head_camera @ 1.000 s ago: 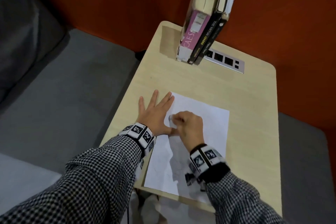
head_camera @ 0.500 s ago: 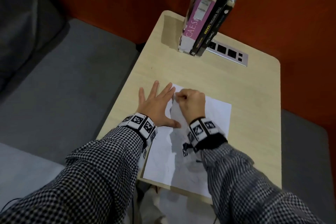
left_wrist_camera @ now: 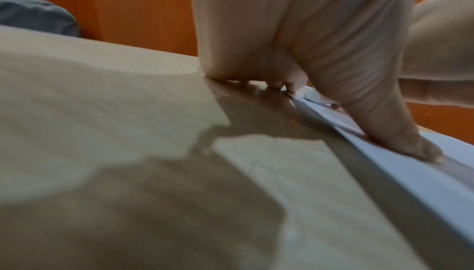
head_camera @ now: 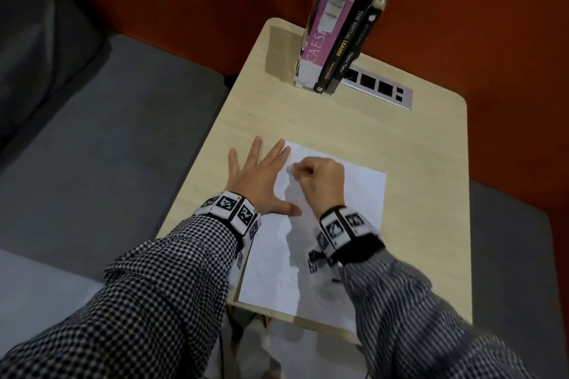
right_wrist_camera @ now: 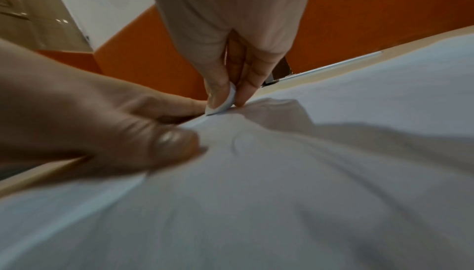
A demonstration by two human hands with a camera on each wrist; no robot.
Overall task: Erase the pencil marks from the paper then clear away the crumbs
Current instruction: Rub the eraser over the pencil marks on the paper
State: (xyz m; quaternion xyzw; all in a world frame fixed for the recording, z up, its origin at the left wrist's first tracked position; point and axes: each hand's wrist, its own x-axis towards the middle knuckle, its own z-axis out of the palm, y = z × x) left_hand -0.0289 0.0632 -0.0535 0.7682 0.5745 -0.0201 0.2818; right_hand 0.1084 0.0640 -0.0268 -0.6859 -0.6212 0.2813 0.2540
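On the pale wooden worktop (head_camera: 354, 132) we see the white sheet of paper (head_camera: 363, 194); our left hand (head_camera: 258, 177) lies spread flat across its left edge, while our right hand (head_camera: 320, 177) pinches a small white eraser (right_wrist_camera: 225, 102) against its upper-left corner.

My head view looks steeply down on the counter (head_camera: 385, 144) from above, books (head_camera: 335, 28) at 12 o'clock. My left wrist view skims low over the counter, close behind its own hand. My right wrist view sits just above the paper (right_wrist_camera: 333, 173). All three share the paper's left edge.
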